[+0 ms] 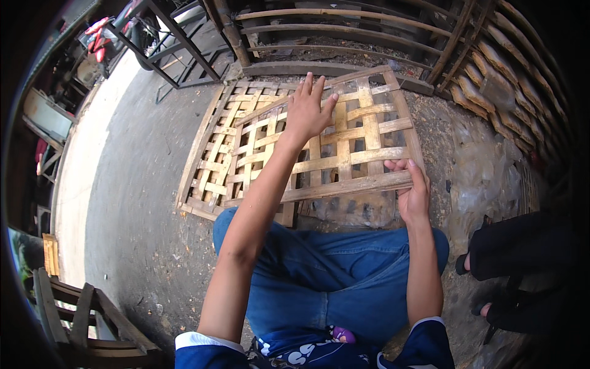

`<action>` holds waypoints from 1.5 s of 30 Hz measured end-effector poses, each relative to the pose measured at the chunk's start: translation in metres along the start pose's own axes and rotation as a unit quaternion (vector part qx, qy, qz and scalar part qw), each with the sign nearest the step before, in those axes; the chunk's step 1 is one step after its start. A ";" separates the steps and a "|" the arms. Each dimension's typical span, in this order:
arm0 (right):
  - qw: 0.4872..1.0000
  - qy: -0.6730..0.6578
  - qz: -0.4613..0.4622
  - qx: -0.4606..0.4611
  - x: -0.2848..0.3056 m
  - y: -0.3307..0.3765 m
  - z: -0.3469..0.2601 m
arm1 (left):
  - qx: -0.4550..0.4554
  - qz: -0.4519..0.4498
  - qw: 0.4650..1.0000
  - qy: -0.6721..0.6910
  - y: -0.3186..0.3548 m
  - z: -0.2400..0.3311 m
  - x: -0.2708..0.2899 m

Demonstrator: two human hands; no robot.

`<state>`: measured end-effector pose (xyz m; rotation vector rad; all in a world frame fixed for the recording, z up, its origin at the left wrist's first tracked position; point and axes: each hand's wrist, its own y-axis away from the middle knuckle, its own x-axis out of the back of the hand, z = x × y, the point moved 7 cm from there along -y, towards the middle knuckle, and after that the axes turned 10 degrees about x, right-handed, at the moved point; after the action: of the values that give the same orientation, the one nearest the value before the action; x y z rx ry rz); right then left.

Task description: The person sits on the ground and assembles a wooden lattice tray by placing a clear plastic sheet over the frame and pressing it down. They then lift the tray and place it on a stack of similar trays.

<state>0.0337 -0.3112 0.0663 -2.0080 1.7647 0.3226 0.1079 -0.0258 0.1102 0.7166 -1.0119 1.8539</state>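
A wood-framed lattice panel of woven bamboo strips point(372, 126) lies tilted in front of my knees, partly over a second similar panel point(195, 150) on the left. My left hand point(309, 112) is over the upper panel's far half, fingers spread; whether the palm touches the strips I cannot tell. At the near right corner, my right hand point(414, 195) grips the frame's edge, thumb and fingers closed around it.
Ahead stands a bamboo rail fence point(344, 29). Stacked pale sheets point(501, 86) lean at far right, above clear plastic point(482, 178) on the ground. Another person's dark-clothed legs point(522, 246) are close by on the right. Wooden crates point(92, 326) sit at lower left; a black metal frame point(169, 46) stands behind.
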 end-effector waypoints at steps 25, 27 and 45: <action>0.996 -0.031 0.080 0.017 0.028 -0.001 -0.011 | 0.227 -0.251 0.916 -0.215 0.050 -0.152 -0.038; 0.995 -0.064 0.071 0.010 0.009 0.002 -0.009 | 0.333 -0.265 0.880 -0.212 0.075 -0.281 -0.003; 0.995 -0.041 0.049 -0.071 0.012 0.013 0.023 | 0.012 -0.191 0.976 -0.099 0.063 -0.022 -0.054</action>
<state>0.0259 -0.3122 0.0388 -1.9767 1.8388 0.5672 0.0743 -0.0472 0.0341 1.0479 -0.9000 1.4841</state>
